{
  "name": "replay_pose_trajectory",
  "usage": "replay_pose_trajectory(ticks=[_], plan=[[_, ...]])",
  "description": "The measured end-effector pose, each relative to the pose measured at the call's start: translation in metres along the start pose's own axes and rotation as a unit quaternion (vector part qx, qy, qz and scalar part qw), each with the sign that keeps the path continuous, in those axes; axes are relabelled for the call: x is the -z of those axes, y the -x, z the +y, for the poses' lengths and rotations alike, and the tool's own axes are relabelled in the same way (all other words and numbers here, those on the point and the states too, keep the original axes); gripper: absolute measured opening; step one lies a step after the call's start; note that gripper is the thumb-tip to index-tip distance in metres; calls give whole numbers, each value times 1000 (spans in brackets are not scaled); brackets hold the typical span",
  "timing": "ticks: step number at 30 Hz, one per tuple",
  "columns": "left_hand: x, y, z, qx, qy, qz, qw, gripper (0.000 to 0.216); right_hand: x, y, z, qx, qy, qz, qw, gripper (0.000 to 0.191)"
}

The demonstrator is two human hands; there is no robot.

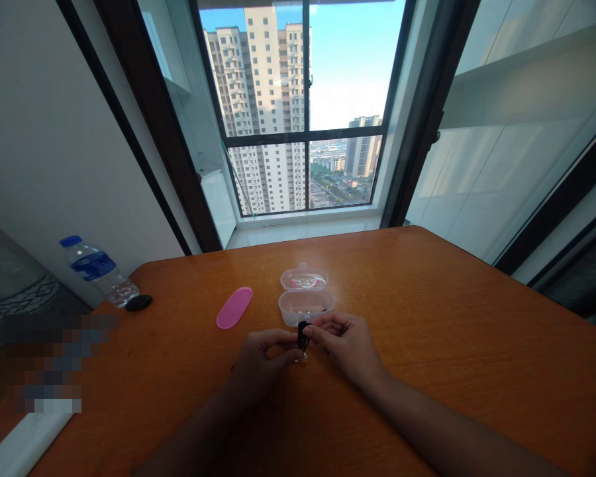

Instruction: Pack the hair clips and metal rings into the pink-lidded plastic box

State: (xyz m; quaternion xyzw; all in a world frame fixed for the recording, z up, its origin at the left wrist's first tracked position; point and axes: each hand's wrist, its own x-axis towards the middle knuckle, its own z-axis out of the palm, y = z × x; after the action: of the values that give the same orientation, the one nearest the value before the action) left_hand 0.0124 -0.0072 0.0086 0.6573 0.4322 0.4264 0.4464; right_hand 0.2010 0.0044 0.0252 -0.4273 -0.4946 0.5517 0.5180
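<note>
My left hand (268,358) and my right hand (345,344) meet just in front of an open clear plastic box. Between their fingertips is a small black object (303,336), narrow and upright; its exact kind is too small to make out. A shiny clear bit (301,356) shows at its lower end, by my left thumb. Both hands are closed in a pinch, the right at the top of the black object, the left along its side. The box (305,318) has its lid (304,278) tipped back, with something small and pink seen in it.
A pink oval piece (235,308) lies flat on the brown wooden table (427,318), left of the box. At the table's left edge are a tilted water bottle (99,268) and a round black thing (138,303). A window (308,136) stands beyond the table.
</note>
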Motion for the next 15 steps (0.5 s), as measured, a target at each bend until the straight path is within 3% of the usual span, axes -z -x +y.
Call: replay_pose_trajectory(ticks=[9,12,15], plan=[[-1,3,1,-12,-52,9,999,14,0,0,9,37,46,-22,998,31],[-1,1,1,-52,-51,17,997,14,3,3,8,101,131,-40,985,25],[1,-1,0,-98,-39,25,994,14,7,7,3,196,247,-55,947,16]])
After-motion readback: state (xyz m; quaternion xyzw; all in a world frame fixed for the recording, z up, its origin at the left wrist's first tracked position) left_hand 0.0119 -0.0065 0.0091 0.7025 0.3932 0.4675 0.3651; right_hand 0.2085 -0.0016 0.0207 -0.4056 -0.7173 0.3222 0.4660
